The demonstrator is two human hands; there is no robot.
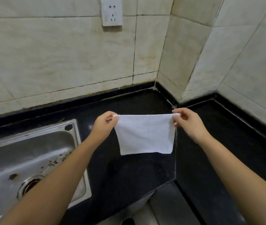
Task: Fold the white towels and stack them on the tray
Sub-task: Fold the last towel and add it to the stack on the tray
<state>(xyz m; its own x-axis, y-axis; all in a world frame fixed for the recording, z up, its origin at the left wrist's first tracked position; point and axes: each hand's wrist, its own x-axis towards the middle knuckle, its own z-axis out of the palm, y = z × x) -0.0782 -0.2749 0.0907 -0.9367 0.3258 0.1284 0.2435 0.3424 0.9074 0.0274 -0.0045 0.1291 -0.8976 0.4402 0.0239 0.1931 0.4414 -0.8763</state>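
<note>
Both hands are up over the black countertop [129,172], and between them hangs a single white towel [145,135], stretched flat by its top edge. The left hand [104,124] sits at nine o'clock of the cloth, thumb and forefinger pinched tight on the upper left corner, the other fingers curled in under the palm. Over at three o'clock, the right hand [187,122] has the upper right corner nipped between thumb and fingertips; the remaining fingers bend loosely behind the towel's right edge, touching it. So both grips are closed on cloth, fine pinches rather than full fists.

The top edge runs taut and nearly level from hand to hand. Below it the towel drops free, its lower edge toward six o'clock, clear of the hands; whether it brushes the counter cannot be told. It looks smooth, with faint creases only.

At eight o'clock of the towel lies a stainless steel sink [31,159], its drain [30,184] showing by the left forearm. At twelve o'clock, high on the tiled wall [56,54], sits a white wall socket [111,12]. The counter turns a corner at two o'clock.
</note>
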